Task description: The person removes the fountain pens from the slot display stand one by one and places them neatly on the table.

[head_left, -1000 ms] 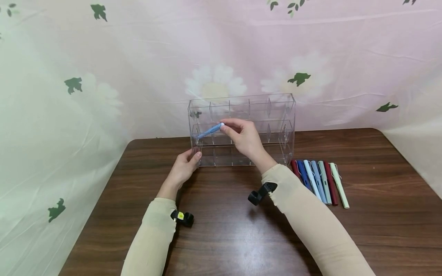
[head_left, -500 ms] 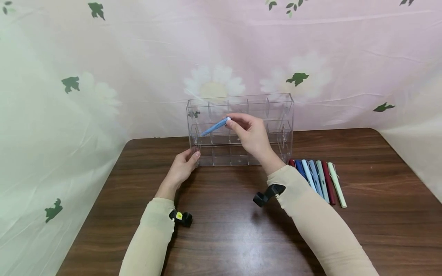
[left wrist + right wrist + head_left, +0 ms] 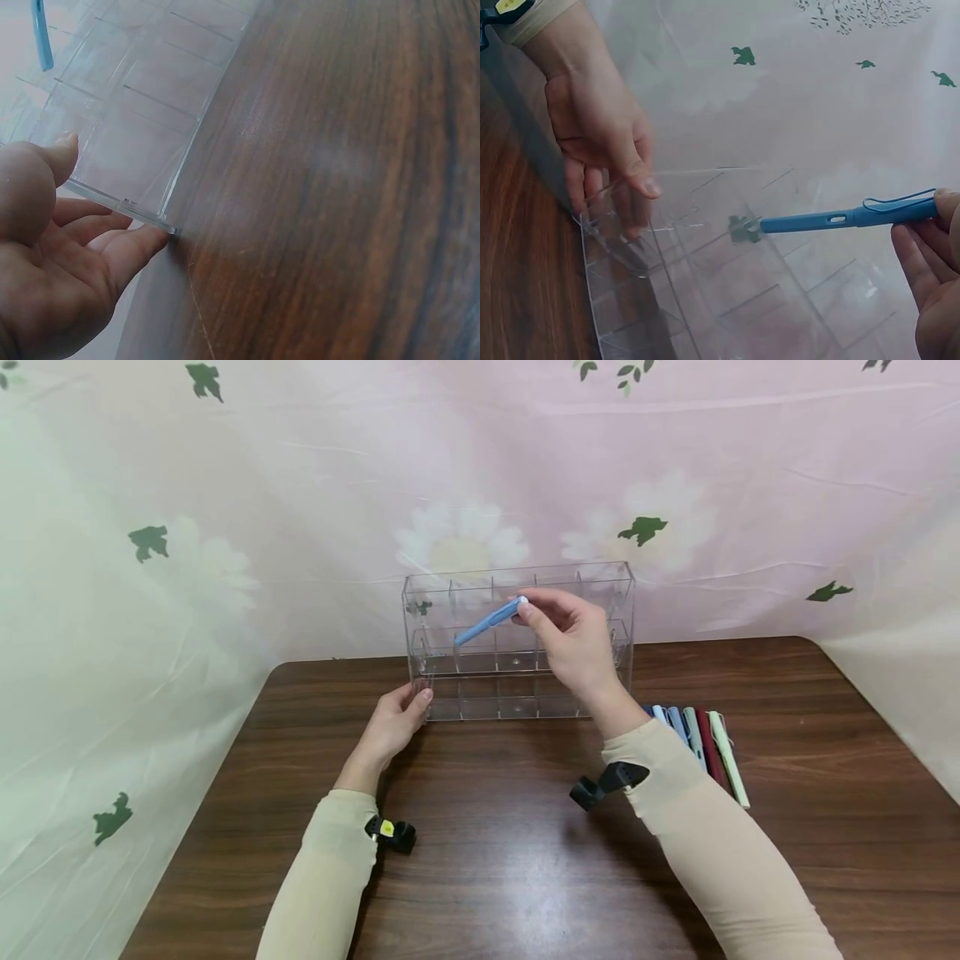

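Observation:
My right hand [image 3: 581, 639] pinches a blue pen [image 3: 487, 622] by its clip end, between thumb and fingers. The pen slants down to the left, in front of the clear acrylic organizer [image 3: 517, 708], which has several divided compartments in tiers. In the right wrist view the blue pen [image 3: 847, 217] shows its clip and a small slot in the barrel. My left hand [image 3: 393, 722] grips the organizer's lower left side. The left wrist view has the thumb on one face of the clear wall [image 3: 124, 204] and the fingers behind it.
Several pens [image 3: 723, 760] in blue, green and dark red lie side by side on the brown wooden table [image 3: 480, 827], right of the organizer and partly hidden by my right sleeve. A floral cloth [image 3: 337, 527] hangs behind the table.
My right hand has moved right and up along the organizer with the blue pen, away from its left end. My left hand keeps its grip on the side.

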Motion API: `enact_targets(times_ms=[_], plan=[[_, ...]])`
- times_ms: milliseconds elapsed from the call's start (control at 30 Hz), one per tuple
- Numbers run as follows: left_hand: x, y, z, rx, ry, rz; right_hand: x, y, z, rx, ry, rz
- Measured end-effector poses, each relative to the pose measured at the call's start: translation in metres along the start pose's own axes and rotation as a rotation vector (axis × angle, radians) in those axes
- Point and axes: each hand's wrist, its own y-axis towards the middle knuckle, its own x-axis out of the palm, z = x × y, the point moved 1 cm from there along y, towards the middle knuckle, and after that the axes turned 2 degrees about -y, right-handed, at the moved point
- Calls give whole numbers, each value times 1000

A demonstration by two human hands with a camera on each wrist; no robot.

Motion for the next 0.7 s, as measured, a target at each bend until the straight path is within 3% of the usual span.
enact_targets(times_ms=[700], plan=[[1,-1,0,-11,24,-5,-39,-11,-12,24,-52,23]])
